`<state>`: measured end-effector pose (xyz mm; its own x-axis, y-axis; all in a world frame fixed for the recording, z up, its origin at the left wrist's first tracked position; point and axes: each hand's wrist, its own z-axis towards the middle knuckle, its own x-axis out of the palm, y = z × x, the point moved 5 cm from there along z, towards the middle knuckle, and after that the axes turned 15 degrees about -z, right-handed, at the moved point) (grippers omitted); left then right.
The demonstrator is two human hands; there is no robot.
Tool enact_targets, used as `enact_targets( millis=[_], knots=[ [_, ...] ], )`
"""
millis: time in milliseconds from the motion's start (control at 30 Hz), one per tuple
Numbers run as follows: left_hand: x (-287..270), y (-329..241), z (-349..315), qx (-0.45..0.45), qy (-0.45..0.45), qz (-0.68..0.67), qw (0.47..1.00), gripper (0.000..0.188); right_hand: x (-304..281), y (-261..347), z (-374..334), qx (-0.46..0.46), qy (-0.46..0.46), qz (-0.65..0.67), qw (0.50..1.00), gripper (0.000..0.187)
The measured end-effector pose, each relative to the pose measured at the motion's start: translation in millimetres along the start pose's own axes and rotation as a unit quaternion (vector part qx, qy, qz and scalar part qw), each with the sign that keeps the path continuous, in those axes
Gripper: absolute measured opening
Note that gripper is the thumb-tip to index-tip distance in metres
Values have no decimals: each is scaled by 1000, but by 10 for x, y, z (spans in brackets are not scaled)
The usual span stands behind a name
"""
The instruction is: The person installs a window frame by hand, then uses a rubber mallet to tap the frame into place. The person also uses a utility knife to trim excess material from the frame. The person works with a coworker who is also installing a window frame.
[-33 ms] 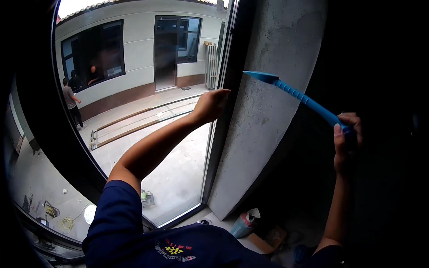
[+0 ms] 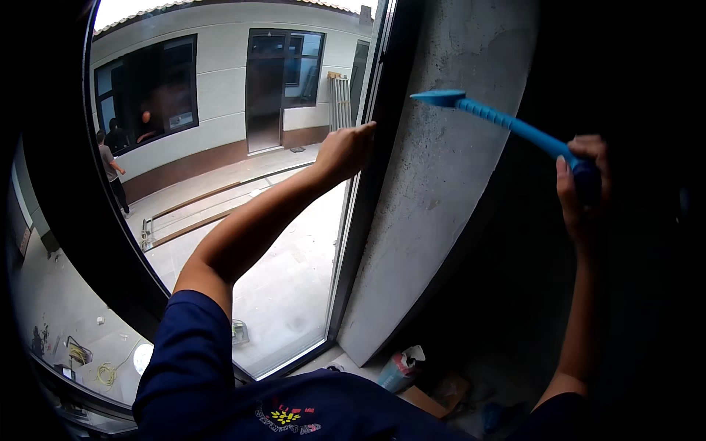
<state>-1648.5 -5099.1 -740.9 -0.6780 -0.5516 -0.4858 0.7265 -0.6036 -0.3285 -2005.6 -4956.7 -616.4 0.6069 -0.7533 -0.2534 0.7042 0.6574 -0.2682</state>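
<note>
My right hand (image 2: 587, 180) is raised at the right, its fingers wrapped round the end of a long blue tool (image 2: 507, 121) with a ribbed shaft and a flat, wedge-shaped head. The tool points left and slightly up, and its head appears in front of the concrete wall edge (image 2: 463, 59), near the dark window frame (image 2: 368, 165). At the frame's inner edge, my left hand (image 2: 344, 153) is closed, with its fingertips at the frame. What lies between those fingers, if anything, is hidden.
Behind the large glass pane (image 2: 294, 279) is a courtyard with a walking person (image 2: 112, 173) and long boards (image 2: 195, 226) on the ground. Below the wall stand an open bag (image 2: 401, 367) and a cardboard box (image 2: 430, 403). Deep shadow covers the right side.
My right hand and the blue tool have risen, and the hand has shifted a little right. My left hand sits slightly higher along the frame, still closed. The whole view has shifted slightly.
</note>
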Motion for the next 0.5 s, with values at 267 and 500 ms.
enact_targets(
  millis=[267, 500],
  knots=[
    [-390, 85, 1115, 69, 23, 341, 937, 33, 453, 1656, 2006, -457, -39, -249, 853, 10],
    [-416, 209, 1505, 24, 7, 309, 951, 32, 1398, 1883, 2481, -491, 104, -375, 779, 20]
  ],
)
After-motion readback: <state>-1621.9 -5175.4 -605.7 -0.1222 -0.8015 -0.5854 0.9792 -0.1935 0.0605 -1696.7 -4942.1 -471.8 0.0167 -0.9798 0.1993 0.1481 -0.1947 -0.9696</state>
